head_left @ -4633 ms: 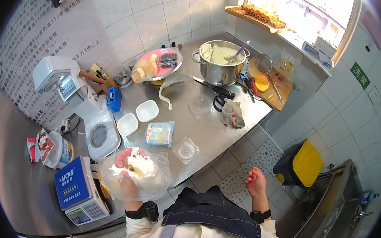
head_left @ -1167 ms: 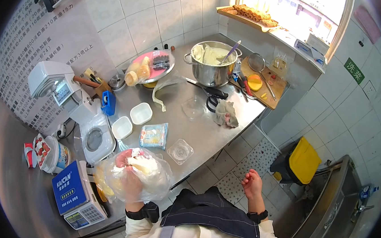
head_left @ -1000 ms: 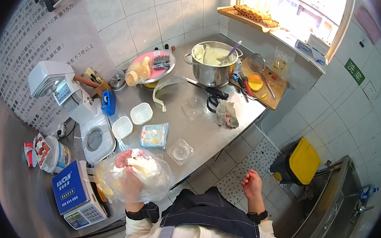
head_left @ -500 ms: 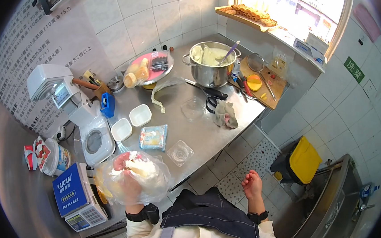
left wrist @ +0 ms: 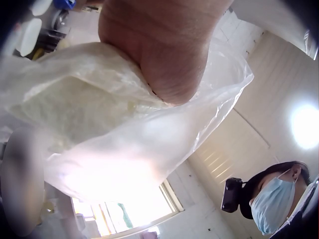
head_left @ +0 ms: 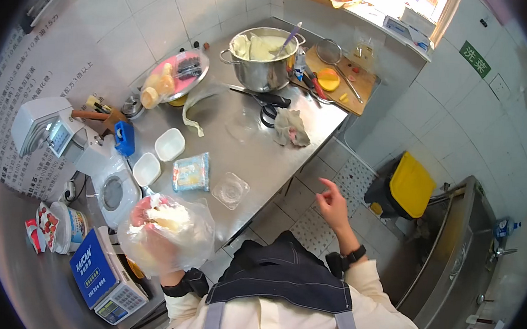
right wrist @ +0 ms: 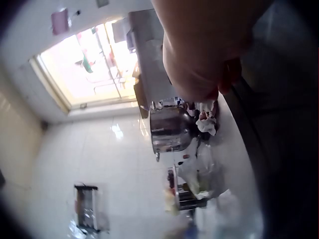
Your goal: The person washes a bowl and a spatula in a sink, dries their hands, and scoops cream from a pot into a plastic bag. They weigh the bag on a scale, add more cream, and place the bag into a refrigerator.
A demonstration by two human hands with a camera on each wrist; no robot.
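In the head view my left hand (head_left: 161,246) grips a clear plastic bag (head_left: 196,233) with white cream (head_left: 176,214) inside, near the front edge of the steel table. Reddish fingers curl beside the cream at the bag's mouth, partly veiled by film. From the left wrist the bag (left wrist: 124,124) hangs wide and crumpled below the heel of the hand; the fingers are hidden there. My right hand (head_left: 332,207) is held in the air off the table's right edge. It holds nothing, its index finger reaching out and the others loosely bent.
Two white tubs (head_left: 170,145), a blue packet (head_left: 191,172) and a clear lid (head_left: 230,190) lie ahead of the bag. A blue scale (head_left: 95,267) stands left. Further back are a steel pot (head_left: 261,71), scissors (head_left: 268,116), a grey cloth (head_left: 291,128) and a cutting board (head_left: 358,98).
My right hand has moved forward from beside the body and its index finger has straightened. The head view has swung, shifting the table up and left. My left hand still holds the bag.
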